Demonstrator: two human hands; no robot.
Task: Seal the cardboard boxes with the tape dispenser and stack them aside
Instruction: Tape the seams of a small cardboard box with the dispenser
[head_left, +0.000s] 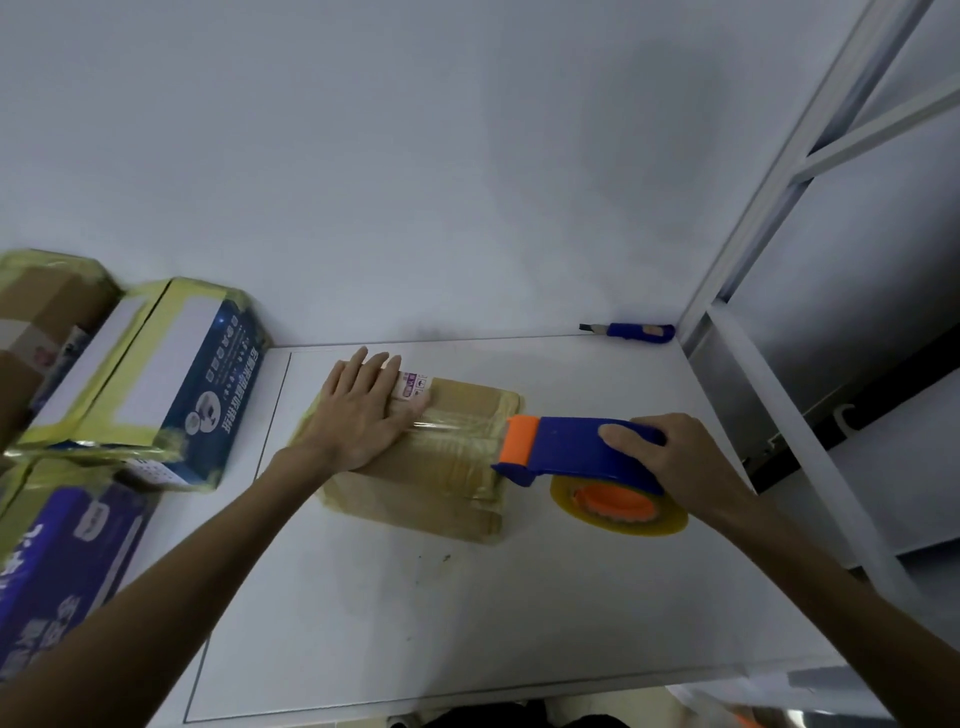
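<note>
Blue knife (631, 331) lies beyond the cardboard box (447, 467), taped boxes (156, 374) stacked left.

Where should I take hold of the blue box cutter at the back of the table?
Take the blue plastic box cutter by its handle, coming from above and the front: it lies flat along the white wall, dark blade tip pointing left, right end close to the white metal shelf post.

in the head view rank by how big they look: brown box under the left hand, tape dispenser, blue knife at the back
1. brown box
2. tape dispenser
3. blue knife, clearly smallest, though it lies farther from the camera
</note>
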